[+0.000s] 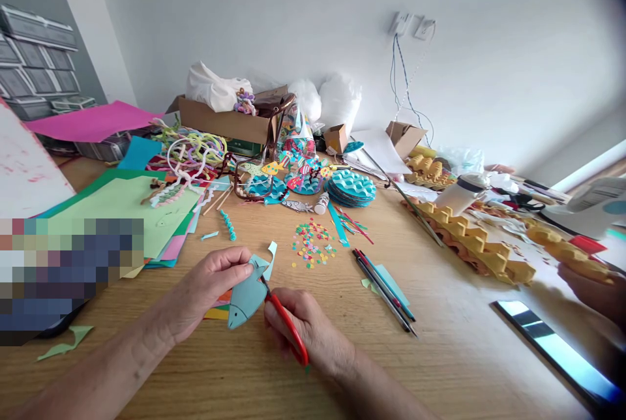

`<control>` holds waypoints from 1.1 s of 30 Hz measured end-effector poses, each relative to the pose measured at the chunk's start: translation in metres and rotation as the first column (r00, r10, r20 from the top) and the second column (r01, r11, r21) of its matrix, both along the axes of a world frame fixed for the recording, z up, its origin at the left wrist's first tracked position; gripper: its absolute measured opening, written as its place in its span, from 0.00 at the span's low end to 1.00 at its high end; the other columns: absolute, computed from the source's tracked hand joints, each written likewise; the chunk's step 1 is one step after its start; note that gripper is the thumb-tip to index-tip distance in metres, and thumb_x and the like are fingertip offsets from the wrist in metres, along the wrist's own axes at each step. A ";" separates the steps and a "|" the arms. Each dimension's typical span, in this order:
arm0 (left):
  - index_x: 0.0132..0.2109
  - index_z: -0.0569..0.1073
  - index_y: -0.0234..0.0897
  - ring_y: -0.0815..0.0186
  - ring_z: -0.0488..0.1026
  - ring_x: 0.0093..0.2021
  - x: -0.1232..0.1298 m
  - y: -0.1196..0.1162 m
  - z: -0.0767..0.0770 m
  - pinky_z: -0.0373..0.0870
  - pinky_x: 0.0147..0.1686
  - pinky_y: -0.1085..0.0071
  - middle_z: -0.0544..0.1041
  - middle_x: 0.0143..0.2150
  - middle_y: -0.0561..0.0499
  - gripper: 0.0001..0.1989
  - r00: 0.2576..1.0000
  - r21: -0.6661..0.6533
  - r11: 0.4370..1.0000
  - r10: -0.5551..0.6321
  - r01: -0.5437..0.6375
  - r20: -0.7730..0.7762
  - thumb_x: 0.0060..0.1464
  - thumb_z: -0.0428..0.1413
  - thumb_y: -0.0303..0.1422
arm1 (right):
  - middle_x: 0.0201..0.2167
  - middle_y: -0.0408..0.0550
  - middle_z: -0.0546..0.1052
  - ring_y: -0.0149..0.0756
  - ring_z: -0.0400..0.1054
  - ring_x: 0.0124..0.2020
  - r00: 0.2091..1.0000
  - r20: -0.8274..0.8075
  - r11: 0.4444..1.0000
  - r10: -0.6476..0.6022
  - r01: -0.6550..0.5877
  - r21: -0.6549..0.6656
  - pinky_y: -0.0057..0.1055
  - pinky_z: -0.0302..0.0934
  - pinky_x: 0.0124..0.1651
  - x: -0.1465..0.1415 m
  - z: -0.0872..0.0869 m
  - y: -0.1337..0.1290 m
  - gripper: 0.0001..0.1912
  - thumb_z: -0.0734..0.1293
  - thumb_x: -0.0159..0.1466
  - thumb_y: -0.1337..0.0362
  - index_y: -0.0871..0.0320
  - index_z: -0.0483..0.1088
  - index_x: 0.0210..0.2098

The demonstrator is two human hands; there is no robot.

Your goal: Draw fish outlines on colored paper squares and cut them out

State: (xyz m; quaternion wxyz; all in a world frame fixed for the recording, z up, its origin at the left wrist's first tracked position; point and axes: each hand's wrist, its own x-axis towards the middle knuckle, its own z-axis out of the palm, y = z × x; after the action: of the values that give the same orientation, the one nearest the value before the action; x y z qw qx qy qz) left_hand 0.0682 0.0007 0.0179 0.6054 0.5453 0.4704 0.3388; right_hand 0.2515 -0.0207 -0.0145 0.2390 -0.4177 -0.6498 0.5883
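Between thumb and fingers, my left hand [218, 280] pinches a light blue paper fish [246, 294] by its tail end. The fish has a drawn eye and a curved gill line, and its head points down toward me. My right hand [306, 325] is closed on red-handled scissors [288, 325], whose dark blades meet the fish's right edge near the tail. A narrow offcut of blue paper [270, 258] sticks up beside the blades. Under the fish lie orange, green and yellow paper pieces [216, 313], partly hidden by it and my left hand.
Paper confetti dots [313, 240] lie beyond my hands, with pens [384, 289] to the right. Coloured paper sheets [122, 205] are stacked at left. Blue egg-tray pieces [351, 186] stand behind. Yellow egg cartons [469, 244], a phone [552, 348] and another person's hand [587, 289] are at right.
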 end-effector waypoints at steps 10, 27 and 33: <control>0.31 0.72 0.39 0.58 0.71 0.33 -0.003 0.001 -0.003 0.67 0.32 0.67 0.74 0.27 0.51 0.17 1.000 -0.025 0.999 -0.022 0.022 0.013 0.45 0.56 0.49 | 0.15 0.36 0.60 0.22 0.55 0.15 1.000 0.016 1.000 0.007 -0.007 0.002 0.19 0.48 0.18 0.000 0.004 -0.001 0.23 0.58 0.65 0.48 0.58 0.56 0.21; 0.28 0.71 0.39 0.60 0.69 0.32 0.000 -0.002 0.003 0.65 0.31 0.69 0.72 0.25 0.52 0.16 1.000 0.007 1.000 0.022 -0.022 -0.010 0.46 0.55 0.48 | 0.17 0.36 0.56 0.23 0.51 0.19 0.998 0.059 0.996 -0.004 -0.002 0.090 0.22 0.46 0.21 0.001 0.002 -0.001 0.21 0.61 0.64 0.50 0.58 0.56 0.22; 0.26 0.70 0.38 0.64 0.67 0.28 0.000 -0.002 0.002 0.63 0.27 0.71 0.72 0.24 0.53 0.15 0.999 0.033 0.999 0.040 -0.038 -0.036 0.47 0.56 0.46 | 0.16 0.37 0.62 0.23 0.55 0.17 0.999 0.037 0.998 -0.005 0.002 0.055 0.21 0.50 0.20 0.000 0.002 0.000 0.21 0.59 0.64 0.50 0.58 0.57 0.22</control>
State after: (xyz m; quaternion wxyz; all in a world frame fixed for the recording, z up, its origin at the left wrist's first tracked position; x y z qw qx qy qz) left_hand 0.0681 -0.0015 0.0199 0.5810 0.5520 0.4866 0.3480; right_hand 0.2516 -0.0207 -0.0128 0.2391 -0.4232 -0.6694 0.5618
